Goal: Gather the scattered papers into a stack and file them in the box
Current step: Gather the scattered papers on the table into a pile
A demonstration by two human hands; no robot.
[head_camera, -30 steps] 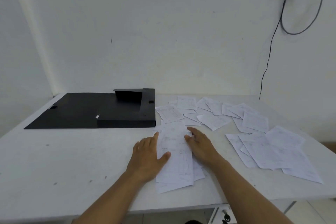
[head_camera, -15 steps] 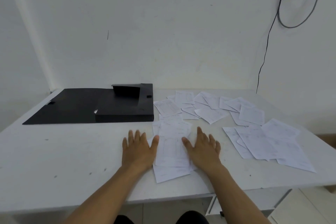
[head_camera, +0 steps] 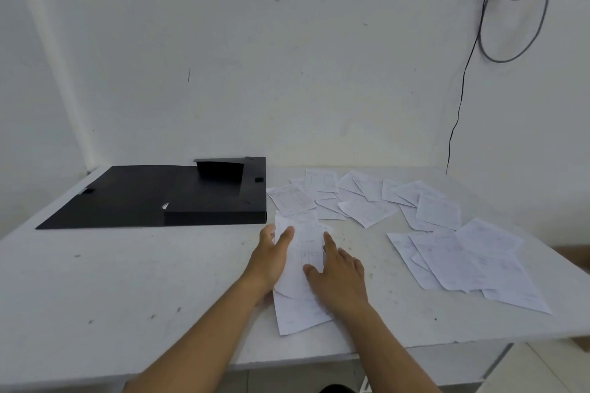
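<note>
On the white table (head_camera: 134, 281) before us, the open black plastic file box (head_camera: 178, 198) lies at the far left. Just right of it, loose printed paper sheets (head_camera: 367, 201) spread along the back and down the right side. Near the front centre lies a small pile of printed sheets (head_camera: 300, 268), with our left hand (head_camera: 271, 260) at its left edge and our right hand (head_camera: 340, 274) on its right side.
</note>
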